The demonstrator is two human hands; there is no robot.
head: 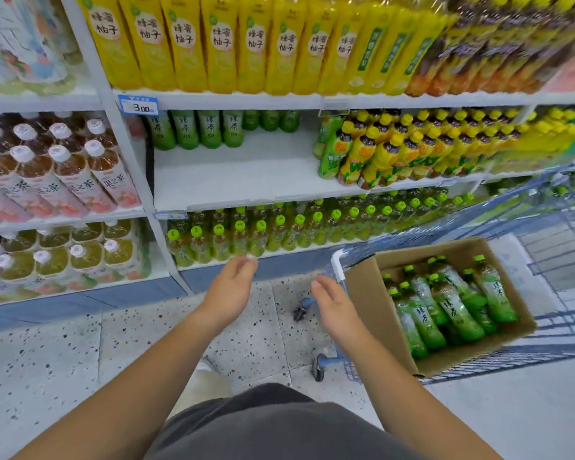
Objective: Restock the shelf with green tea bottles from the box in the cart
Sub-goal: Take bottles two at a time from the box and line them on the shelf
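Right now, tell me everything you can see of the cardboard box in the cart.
The cardboard box is plain brown, open at the top, and sits in the blue wire cart. It holds green tea bottles with green caps, packed leaning together. Neither hand touches it; the right hand hovers open beside its outer wall.

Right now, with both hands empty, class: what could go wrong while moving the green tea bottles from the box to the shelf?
1. The green tea bottles lie loosely piled in the box; pulling one may shift others.
2. The cart stands on wheels; leaning on it could roll it.
3. Yellow-capped bottles crowd the shelf gap's right edge and might get knocked.
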